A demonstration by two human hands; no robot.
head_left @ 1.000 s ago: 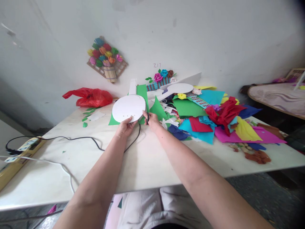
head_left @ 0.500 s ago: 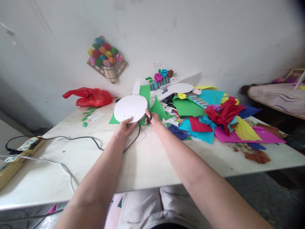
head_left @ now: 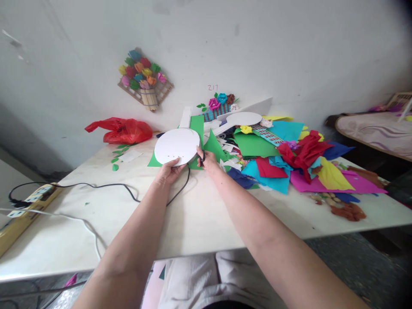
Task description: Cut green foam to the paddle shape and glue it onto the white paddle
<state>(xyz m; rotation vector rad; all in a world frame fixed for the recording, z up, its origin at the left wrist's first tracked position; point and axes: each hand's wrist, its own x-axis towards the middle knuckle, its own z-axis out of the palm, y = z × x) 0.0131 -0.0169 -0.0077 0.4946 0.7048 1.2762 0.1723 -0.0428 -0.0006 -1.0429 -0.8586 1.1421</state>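
A flat white round disc (head_left: 177, 143), like the base of a desk lamp, has a row of small dark marks near its front edge. A white stem (head_left: 186, 116) rises behind it. My left hand (head_left: 170, 171) grips the front edge, thumb on top and the other fingers curled below. At the disc's right edge my right hand (head_left: 208, 161) is closed around black-handled scissors (head_left: 202, 158); their blades are hidden. Green paper (head_left: 197, 124) lies under and behind the disc. A black cord (head_left: 185, 185) runs from beneath it, passing under my left forearm.
Coloured paper sheets (head_left: 257, 146) and crumpled red paper (head_left: 302, 154) spread over the right side. A red plastic bag (head_left: 128, 131) and green paper leaves (head_left: 115, 167) lie at left, near a power strip (head_left: 32, 201). Paper flowers (head_left: 141, 71) hang on the wall.
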